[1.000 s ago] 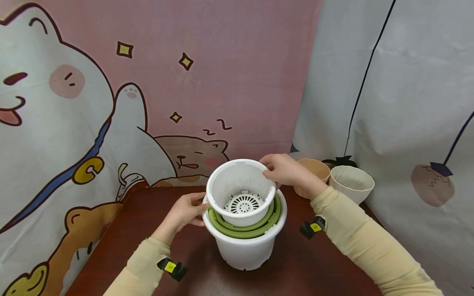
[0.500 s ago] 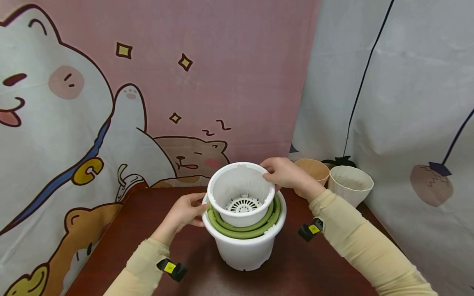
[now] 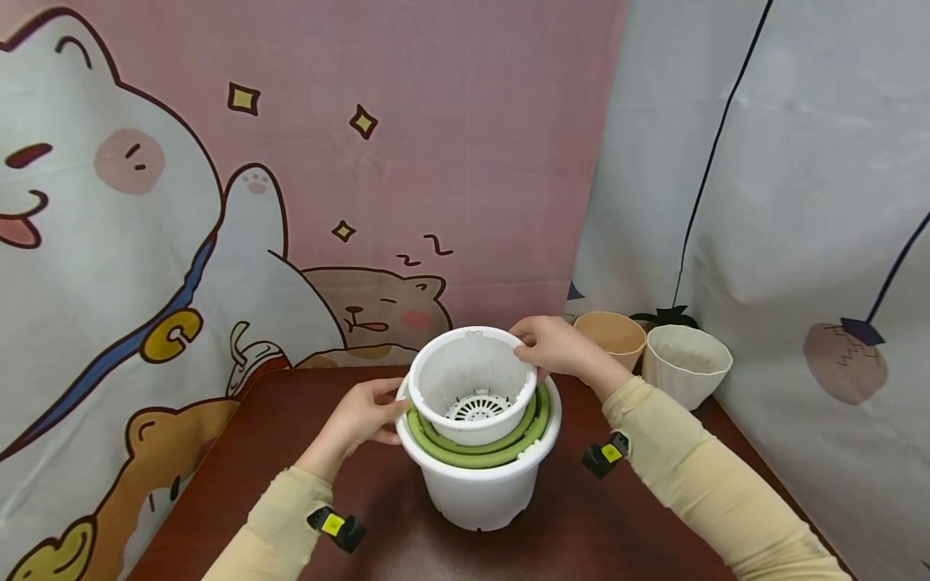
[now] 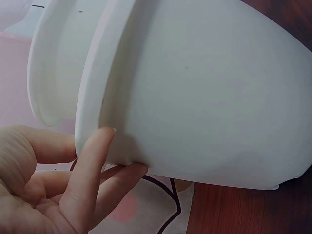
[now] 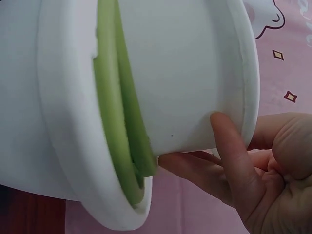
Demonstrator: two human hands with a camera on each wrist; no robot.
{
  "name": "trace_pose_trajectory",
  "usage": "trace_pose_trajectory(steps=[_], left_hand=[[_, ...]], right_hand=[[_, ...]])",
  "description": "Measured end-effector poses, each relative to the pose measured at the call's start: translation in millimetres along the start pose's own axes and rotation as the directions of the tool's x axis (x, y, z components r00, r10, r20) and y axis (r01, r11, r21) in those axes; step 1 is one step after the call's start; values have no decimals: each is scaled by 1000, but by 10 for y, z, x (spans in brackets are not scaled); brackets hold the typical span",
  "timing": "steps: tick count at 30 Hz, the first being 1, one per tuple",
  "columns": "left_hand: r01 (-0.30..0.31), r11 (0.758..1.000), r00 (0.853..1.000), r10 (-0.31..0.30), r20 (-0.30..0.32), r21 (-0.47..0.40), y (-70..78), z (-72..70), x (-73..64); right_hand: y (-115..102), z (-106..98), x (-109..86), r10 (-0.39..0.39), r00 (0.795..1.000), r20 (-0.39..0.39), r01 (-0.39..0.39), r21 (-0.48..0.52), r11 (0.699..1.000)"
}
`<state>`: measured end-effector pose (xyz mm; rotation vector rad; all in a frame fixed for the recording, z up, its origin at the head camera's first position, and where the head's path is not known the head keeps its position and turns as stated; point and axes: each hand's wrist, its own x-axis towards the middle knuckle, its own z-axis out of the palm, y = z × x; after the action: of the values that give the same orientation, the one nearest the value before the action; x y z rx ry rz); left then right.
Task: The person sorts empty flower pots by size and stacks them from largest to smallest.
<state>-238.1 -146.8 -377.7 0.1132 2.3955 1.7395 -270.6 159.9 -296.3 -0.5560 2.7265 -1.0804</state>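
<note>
A large white plastic flowerpot (image 3: pixel 479 496) stands upright on the table, with two green pots (image 3: pixel 475 458) nested inside it, only their rims showing. Within those sits a smaller white flowerpot (image 3: pixel 472 367), slotted at the bottom and partly raised above the green rims. My right hand (image 3: pixel 559 349) pinches the small pot's rim at its right side, fingers under the lip in the right wrist view. On the other side my left hand (image 3: pixel 366 415) grips the large pot's rim, thumb on top and fingers against the outer wall (image 4: pixel 195 97).
At the back right corner stand an orange-tan pot (image 3: pixel 613 335) and a cream pot (image 3: pixel 686 363), close together. The dark red-brown table (image 3: pixel 305 452) meets a printed cloth backdrop (image 3: pixel 508 161) behind and at the sides.
The small white pot has sunk slightly into the nested pots, and my right hand has come down with it. My left hand keeps its hold on the large pot's rim.
</note>
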Motion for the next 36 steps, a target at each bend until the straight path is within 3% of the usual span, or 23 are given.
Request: trace_pose_trajectory(steps=[11,16,23,36], left_hand=[[-14,1000,1000,14,6,-7,18,-5,-7],[-8,1000,1000,8,12,-13,18,-9,-1],[-1,1000,1000,1,5,-11,17,-6,-6],[-9,1000,1000,9,21,-12,54,-14,-37]], right_hand=[[62,40,-7,-8,1000,-14,8,2,1000],[125,65,-17,29,999,-28,-28,39,999],[172,87,-20,24,998,-50,-20,81,996],[286,138,-50,26,997,-71,-25,7,1000]])
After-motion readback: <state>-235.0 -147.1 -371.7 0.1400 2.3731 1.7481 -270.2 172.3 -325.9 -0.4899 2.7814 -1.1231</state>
